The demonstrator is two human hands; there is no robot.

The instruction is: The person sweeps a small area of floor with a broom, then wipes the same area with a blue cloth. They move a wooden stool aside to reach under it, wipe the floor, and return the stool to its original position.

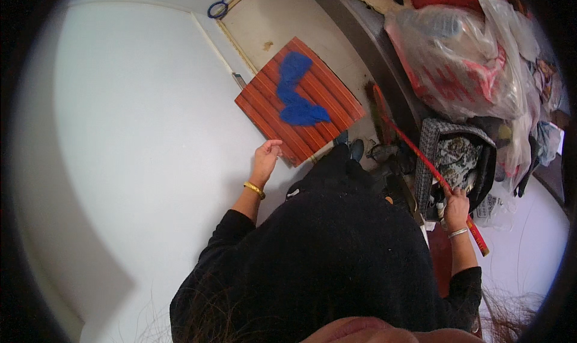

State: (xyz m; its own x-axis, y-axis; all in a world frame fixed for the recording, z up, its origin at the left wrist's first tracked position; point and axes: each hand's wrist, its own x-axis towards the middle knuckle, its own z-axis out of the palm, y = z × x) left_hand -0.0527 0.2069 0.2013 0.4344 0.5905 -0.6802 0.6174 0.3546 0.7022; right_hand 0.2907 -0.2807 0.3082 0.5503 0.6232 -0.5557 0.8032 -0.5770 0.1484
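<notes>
My right hand (456, 211) grips a long red stick (417, 150) that bears writing; its far end reaches down towards the floor, where a dark part is blurred. A silver-coloured bangle circles that wrist. My left hand (267, 158), with a gold-coloured bangle below it, has bent fingers and holds nothing that I can see. It is by the lower left edge of a square red-brown striped board (259, 101). On the board lies a crumpled blue cloth (290, 92).
A white wall or panel (135, 117) fills the left side. At the right, plastic bags (455, 63) are piled above a grey woven basket (427, 162) holding patterned cloth. A blue cord loop (218, 9) is at the top, by the pale floor (302, 18). My shoes (356, 150) show below the board.
</notes>
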